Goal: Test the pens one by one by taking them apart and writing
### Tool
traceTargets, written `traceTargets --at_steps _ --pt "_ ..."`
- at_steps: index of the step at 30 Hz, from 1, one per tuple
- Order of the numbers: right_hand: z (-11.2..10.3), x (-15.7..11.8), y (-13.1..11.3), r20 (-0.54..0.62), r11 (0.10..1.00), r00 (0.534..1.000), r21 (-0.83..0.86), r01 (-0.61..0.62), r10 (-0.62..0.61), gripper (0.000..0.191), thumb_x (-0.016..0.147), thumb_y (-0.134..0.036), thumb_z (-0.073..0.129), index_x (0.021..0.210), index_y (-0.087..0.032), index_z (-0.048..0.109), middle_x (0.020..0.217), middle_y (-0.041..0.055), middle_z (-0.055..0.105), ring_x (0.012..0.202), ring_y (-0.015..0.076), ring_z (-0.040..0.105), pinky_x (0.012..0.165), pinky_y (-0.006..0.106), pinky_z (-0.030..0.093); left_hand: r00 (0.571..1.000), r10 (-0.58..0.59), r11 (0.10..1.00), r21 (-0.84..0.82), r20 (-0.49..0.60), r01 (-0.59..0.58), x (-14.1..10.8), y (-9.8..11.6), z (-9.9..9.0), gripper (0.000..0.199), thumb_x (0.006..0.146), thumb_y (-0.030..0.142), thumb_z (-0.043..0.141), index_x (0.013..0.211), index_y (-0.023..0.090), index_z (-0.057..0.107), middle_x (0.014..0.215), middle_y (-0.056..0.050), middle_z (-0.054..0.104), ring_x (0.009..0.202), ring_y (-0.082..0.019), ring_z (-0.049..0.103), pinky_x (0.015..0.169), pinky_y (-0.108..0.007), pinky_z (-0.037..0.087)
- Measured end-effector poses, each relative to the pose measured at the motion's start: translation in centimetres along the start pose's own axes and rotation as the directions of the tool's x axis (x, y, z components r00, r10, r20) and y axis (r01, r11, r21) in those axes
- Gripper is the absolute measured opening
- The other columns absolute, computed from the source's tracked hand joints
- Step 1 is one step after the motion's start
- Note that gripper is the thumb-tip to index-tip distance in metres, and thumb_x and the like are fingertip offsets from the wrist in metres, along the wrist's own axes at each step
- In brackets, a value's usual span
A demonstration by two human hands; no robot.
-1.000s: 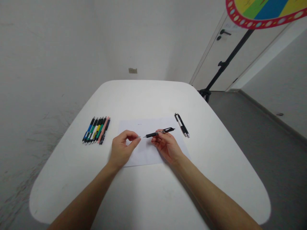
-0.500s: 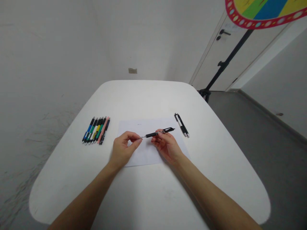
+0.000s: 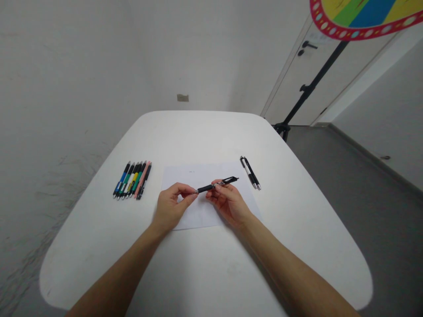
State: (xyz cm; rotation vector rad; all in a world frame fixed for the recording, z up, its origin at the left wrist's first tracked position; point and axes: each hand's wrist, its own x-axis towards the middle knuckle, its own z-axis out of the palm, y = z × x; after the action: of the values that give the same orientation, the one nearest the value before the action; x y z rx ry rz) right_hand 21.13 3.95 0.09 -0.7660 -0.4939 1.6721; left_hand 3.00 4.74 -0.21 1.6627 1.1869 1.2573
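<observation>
You sit or stand at a white bench [image 3: 205,268] with rounded corners, looking down at your two bare hands near its middle. A black pen [image 3: 205,188] is held between them, above a white sheet of paper [image 3: 201,213] that lies on the bench. The pen is nearly level, its tip toward your left and its clip end toward your right and slightly higher.

Your left hand [image 3: 172,204] pinches the pen's tip between thumb and forefinger; a little silvery metal shows at those fingertips. Your right hand [image 3: 231,204] pinches the barrel around its middle with thumb and fingers, palm partly turned up, the other fingers curled beneath. A small dark mark, too tiny to read, is near the paper's far edge.

To the left of the paper, a slanted row of pens [image 3: 133,180] lies side by side, in blue, green, white, yellow, pink and black. Just beyond your right hand, two pens [image 3: 250,173] lie close together, one black and white, the other black.

Past the bench are a pale wall [image 3: 99,66] with a tan patch [image 3: 183,97], a door with a dark handle [image 3: 309,45], and part of a colourful red-rimmed wheel [image 3: 366,22] above a black pole [image 3: 325,70].
</observation>
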Motion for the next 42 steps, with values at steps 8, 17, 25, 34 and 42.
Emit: traceTargets --at_steps 8,17,25,34,42 --pt "-0.2 0.0 0.2 0.033 1.000 0.999 -0.029 -0.006 0.007 0.024 0.064 -0.028 0.085 0.080 -0.018 0.069 0.067 -0.0005 0.068 0.066 0.0143 0.064 0.072 0.030 0.053 0.998 0.041 0.995 0.091 -0.052 -0.036 0.0 0.1 0.0 0.010 0.074 0.028 0.073 0.081 0.020 0.072 0.074 -0.001 0.070 0.067 -0.014 0.060 0.067 -0.029 0.049" --pt "-0.2 0.0 0.1 0.009 1.000 1.000 0.003 -0.011 0.011 0.025 0.063 -0.026 0.086 0.081 -0.018 0.069 0.070 -0.0017 0.067 0.067 0.0129 0.065 0.073 0.028 0.052 0.997 0.070 0.993 0.099 -0.038 -0.066 -0.2 0.0 0.0 0.010 0.078 0.029 0.071 0.080 0.020 0.071 0.076 -0.003 0.072 0.070 -0.016 0.063 0.068 -0.029 0.049" --pt "-0.2 0.0 0.2 0.026 1.000 1.000 -0.012 -0.010 0.011 0.026 0.062 -0.028 0.086 0.079 -0.017 0.070 0.067 -0.0008 0.068 0.066 0.0132 0.064 0.072 0.028 0.052 0.996 0.082 0.991 0.108 -0.037 -0.077 0.0 0.4 0.0 0.005 0.077 0.025 0.071 0.076 0.020 0.071 0.072 0.000 0.071 0.068 -0.014 0.062 0.067 -0.028 0.048" --pt "-0.3 0.0 0.3 0.034 0.999 0.999 -0.045 -0.007 0.009 0.027 0.062 -0.030 0.087 0.079 -0.019 0.069 0.067 -0.0019 0.068 0.067 0.0136 0.064 0.073 0.030 0.051 0.993 0.105 0.983 0.158 -0.058 -0.095 0.1 0.9 0.0 0.005 0.076 0.025 0.070 0.074 0.020 0.071 0.069 0.000 0.071 0.065 -0.014 0.062 0.065 -0.026 0.049" --pt "-0.4 0.2 0.4 0.040 1.000 0.999 -0.027 -0.011 0.012 0.025 0.063 -0.028 0.086 0.079 -0.018 0.070 0.068 -0.0021 0.067 0.067 0.0133 0.064 0.073 0.029 0.051 0.985 0.160 0.968 0.204 -0.070 -0.143 0.0 1.1 0.1 0.005 0.076 0.024 0.069 0.075 0.020 0.069 0.069 0.001 0.070 0.063 -0.012 0.061 0.063 -0.025 0.050"
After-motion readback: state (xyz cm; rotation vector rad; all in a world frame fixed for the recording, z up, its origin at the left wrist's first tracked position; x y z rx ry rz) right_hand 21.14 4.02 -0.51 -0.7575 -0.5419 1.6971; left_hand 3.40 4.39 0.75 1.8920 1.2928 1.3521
